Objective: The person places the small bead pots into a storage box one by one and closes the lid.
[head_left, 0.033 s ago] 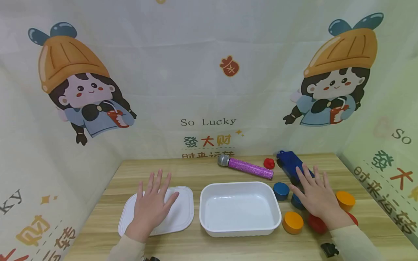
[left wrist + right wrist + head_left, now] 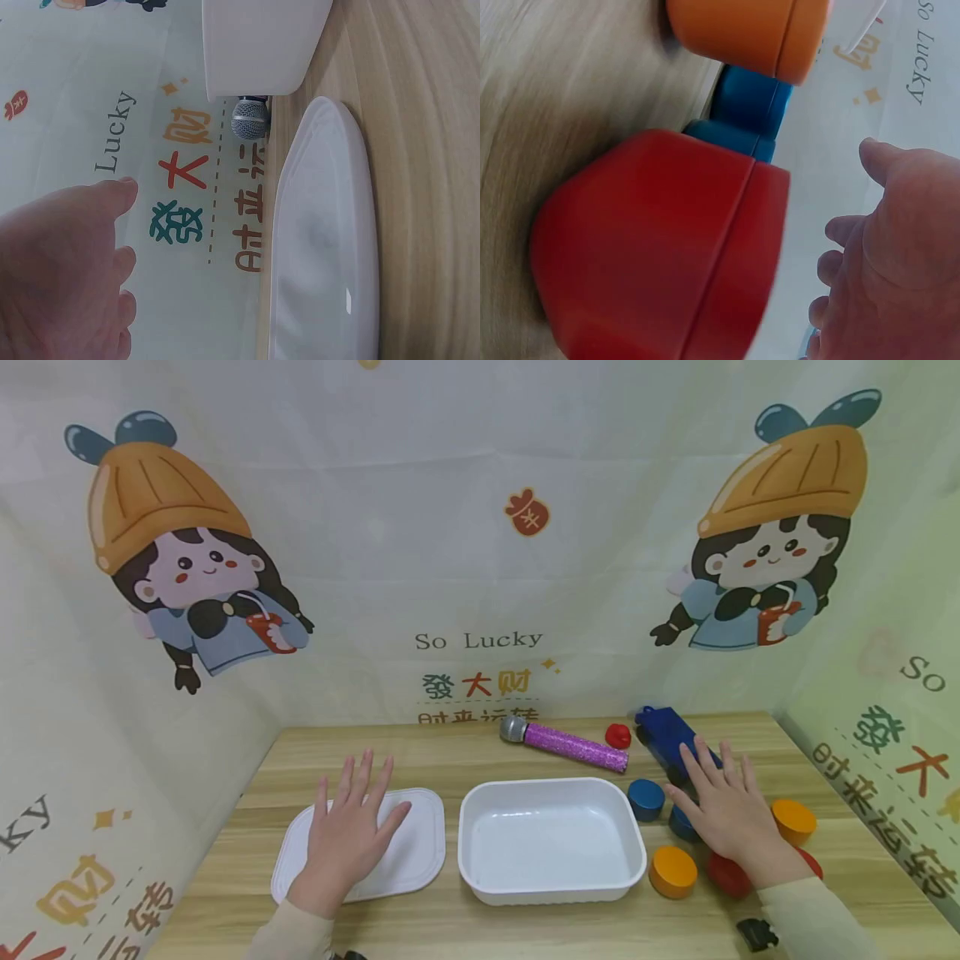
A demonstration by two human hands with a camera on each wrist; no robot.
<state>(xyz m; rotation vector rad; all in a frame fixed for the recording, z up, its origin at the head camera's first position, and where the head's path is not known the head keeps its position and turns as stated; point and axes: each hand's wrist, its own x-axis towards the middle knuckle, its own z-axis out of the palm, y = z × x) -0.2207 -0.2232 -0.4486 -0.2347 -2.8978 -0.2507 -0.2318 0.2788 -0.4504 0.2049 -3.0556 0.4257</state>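
Note:
In the head view my left hand (image 2: 347,843) hovers, fingers spread, over a white lid (image 2: 416,852). A gap between that hand and the lid (image 2: 322,247) shows in the left wrist view. My right hand (image 2: 731,814), also spread and holding nothing, is above several round coloured pieces and partly hides them. Below it are a red piece (image 2: 727,874) and a dark blue piece (image 2: 681,824). Its fingertips overlap a blue toy truck (image 2: 667,735) in view. The right wrist view shows a red seamed piece (image 2: 645,240) apart from the hand.
Between the hands stands a white rectangular container (image 2: 551,894), with nothing in it. Behind it lie a glittery purple microphone (image 2: 576,747) and a small red object (image 2: 618,736). A blue piece (image 2: 646,799) and orange pieces (image 2: 672,872) sit right of it. Printed cloth (image 2: 480,568) encloses the table.

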